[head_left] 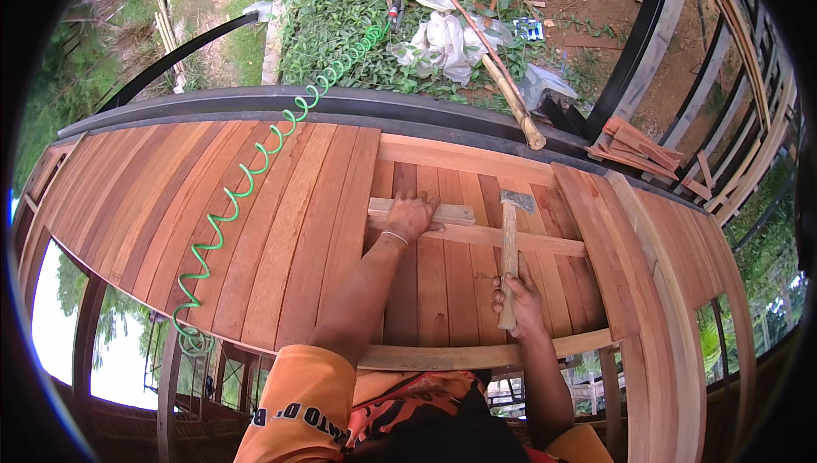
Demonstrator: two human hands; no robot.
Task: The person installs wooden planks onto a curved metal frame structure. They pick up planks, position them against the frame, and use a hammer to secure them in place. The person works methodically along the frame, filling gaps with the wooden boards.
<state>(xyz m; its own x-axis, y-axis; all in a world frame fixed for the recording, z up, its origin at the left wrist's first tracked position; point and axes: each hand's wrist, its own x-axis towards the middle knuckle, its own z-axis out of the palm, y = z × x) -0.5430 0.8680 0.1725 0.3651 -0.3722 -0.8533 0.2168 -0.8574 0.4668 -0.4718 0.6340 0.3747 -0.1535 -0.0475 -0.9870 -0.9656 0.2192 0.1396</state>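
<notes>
My left hand (410, 215) is closed over a short wooden block (455, 214), pressing it near the left side of an opening in the plank surface. The block lies along a narrow reddish batten (528, 240) that crosses the opening. To the right, my right hand (521, 300) grips the lower part of a hammer (509, 246) with a pale wooden handle. Its worn metal head (517, 200) points away from me, above the boards and apart from the block. Reddish planks (430, 293) show inside the opening.
Fitted planks (255, 233) spread to the left, with a coiled green hose (247, 182) across them. A dark metal beam (340, 107) runs along the far edge. Wood offcuts (634, 150) lie at the far right, near a long wooden pole (514, 101). Plastic sheeting (442, 46) lies on the plants beyond.
</notes>
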